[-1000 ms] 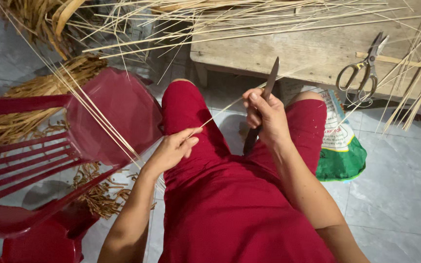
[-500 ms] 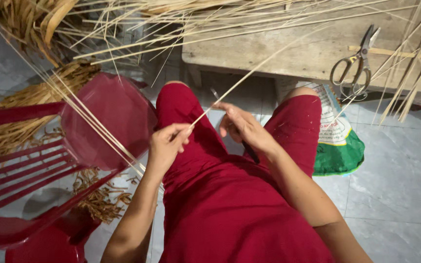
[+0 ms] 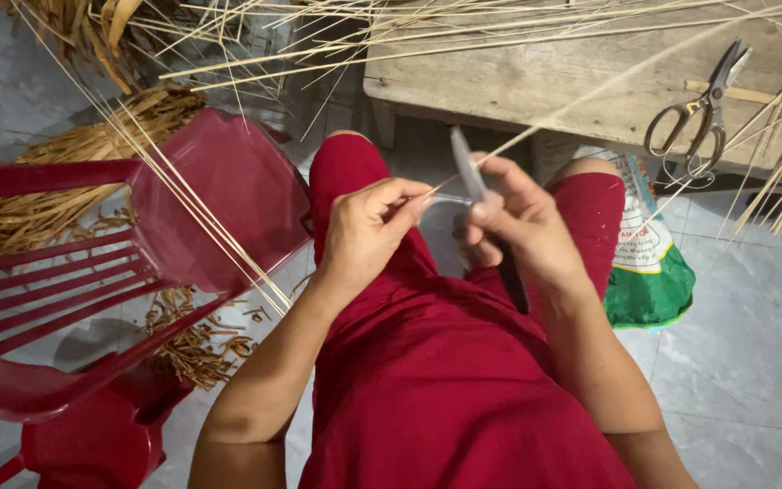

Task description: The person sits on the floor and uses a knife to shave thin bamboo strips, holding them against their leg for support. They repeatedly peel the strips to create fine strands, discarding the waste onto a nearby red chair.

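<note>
A thin pale bamboo strip (image 3: 590, 104) runs from between both hands up and away to the right, over the wooden bench (image 3: 545, 81). The left hand (image 3: 368, 231) pinches its near end between thumb and fingertips above the red-clad lap. Just beside it, the right hand (image 3: 522, 226) is clenched around a knife (image 3: 477, 195), blade upright against the strip. Scissors (image 3: 694, 113) lie on the bench; a red plastic chair (image 3: 138, 272) stands at the left.
</note>
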